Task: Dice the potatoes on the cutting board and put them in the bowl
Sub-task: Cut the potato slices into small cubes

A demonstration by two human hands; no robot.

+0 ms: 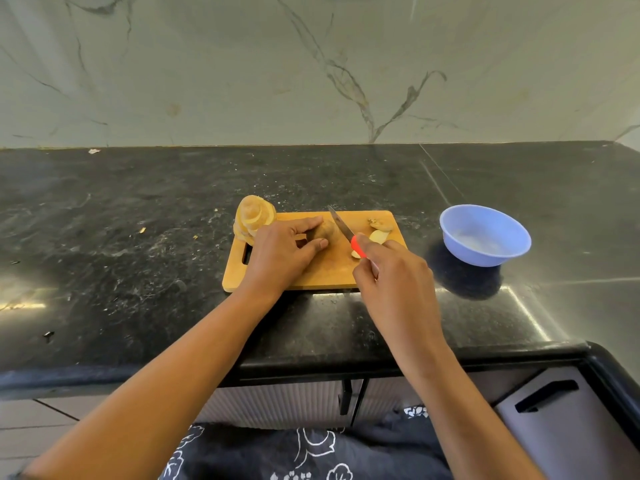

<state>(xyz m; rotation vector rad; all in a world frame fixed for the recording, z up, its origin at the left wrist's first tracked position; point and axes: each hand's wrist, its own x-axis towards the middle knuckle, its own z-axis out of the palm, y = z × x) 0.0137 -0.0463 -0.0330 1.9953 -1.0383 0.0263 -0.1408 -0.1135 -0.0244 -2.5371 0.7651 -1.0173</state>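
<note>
The left hand (284,258) holds a potato (329,232) down in the middle of the cutting board (311,275), fingers curled round it. The right hand (394,275) is clamped on the red handle of a knife (341,227), blade at the potato's right side. Hazard: the left thumb tip lies near the blade, and the round potato may roll and carry the edge toward it. The bowl (485,259) stands well apart on the right, so pieces may drop in transfer.
</note>
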